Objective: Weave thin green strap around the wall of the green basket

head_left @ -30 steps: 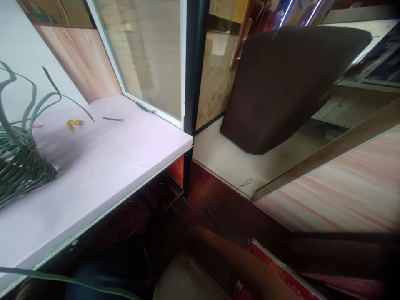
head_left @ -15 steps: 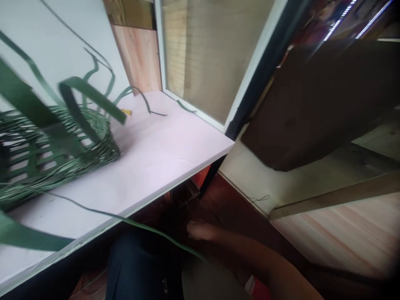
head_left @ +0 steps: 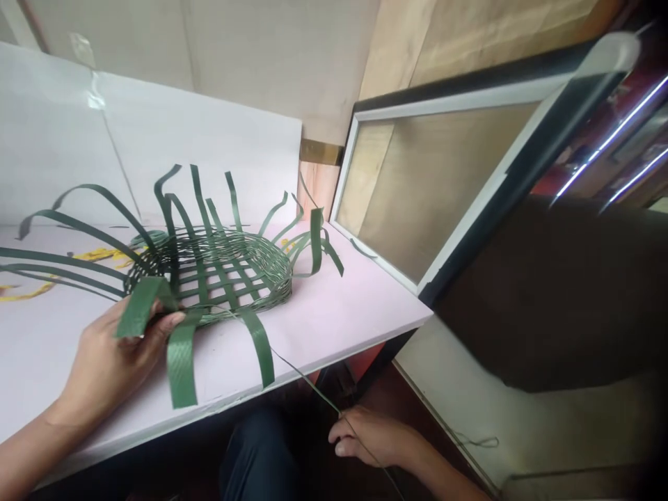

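Note:
A half-woven green basket (head_left: 284, 282) rests on the pale table, its wide flat strips sticking up and out around the wall. My left hand (head_left: 117, 351) pinches the near left side of its wall, thumb on the outside next to a bent strip (head_left: 138, 306); part of the fingers is hidden by that strip. From the near rim a thin green strand (head_left: 307, 381) stretches down to the right past the table edge. My right hand (head_left: 373, 437), fingers curled, grips this strand below table height, and its tail hangs on below the hand.
Yellow strips (head_left: 101, 255) lie on the table (head_left: 344, 313) behind and left of the basket. A white panel (head_left: 209, 146) stands along the back. To the right is a framed screen (head_left: 443, 167), with a dark brown surface (head_left: 563, 299) beyond it.
The view has swung left and back, bringing the whole basket and my left hand into sight. My right hand has come up in view, and the strand now runs straighter to it.

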`<state>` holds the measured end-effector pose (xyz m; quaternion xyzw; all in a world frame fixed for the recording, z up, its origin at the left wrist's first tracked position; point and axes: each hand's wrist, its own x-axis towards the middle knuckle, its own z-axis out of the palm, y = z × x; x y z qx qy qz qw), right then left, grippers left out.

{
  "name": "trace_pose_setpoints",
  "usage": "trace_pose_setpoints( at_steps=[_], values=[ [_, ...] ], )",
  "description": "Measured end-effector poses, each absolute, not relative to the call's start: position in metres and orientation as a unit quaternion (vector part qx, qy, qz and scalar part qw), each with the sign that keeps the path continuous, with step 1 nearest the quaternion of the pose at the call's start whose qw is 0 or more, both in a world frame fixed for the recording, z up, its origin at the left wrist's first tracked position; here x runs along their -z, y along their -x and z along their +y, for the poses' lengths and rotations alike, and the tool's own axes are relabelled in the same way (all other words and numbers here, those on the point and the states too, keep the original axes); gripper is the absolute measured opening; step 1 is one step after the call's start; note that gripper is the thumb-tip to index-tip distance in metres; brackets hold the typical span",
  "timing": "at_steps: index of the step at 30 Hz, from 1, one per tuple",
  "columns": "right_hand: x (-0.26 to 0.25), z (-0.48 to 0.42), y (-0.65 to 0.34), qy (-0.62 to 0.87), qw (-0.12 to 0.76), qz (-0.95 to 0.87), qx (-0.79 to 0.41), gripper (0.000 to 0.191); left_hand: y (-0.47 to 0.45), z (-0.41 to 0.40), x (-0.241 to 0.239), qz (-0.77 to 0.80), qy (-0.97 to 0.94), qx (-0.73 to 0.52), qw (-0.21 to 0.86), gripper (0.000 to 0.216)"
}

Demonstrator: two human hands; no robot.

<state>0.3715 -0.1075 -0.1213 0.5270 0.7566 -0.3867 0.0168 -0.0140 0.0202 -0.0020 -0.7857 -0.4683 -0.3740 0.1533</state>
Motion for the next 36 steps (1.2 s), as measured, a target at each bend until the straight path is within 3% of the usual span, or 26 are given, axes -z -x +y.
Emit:
trace_pose_setpoints(
  at_steps=[6, 9, 12, 22, 36],
  values=[
    [0.017, -0.09, -0.367, -0.522, -0.211, 0.689, 0.457, 0.028, 0.011, 0.013, -0.001, -0.415, 0.796, 0.397, 0.188, 0.022],
    [0.003, -0.064, -0.361, -0.554, -0.34, 0.672, 0.356, 0.031, 0.01, 0.011, 0.003, -0.383, 0.802, 0.414, 0.198, 0.018],
    [0.004, -0.033, -0.351, -0.569, -0.404, 0.664, 0.268, 0.032, 0.01, 0.006, 0.004, -0.377, 0.802, 0.417, 0.2, 0.02],
    [0.024, 0.008, -0.292, -0.556, -0.424, 0.698, 0.151, 0.029, 0.007, -0.001, 0.001, -0.408, 0.801, 0.41, 0.157, 0.034],
    [0.034, 0.031, -0.293, -0.576, -0.423, 0.68, 0.164, 0.038, 0.006, -0.001, 0.008, -0.44, 0.799, 0.388, 0.134, 0.026]
  ],
)
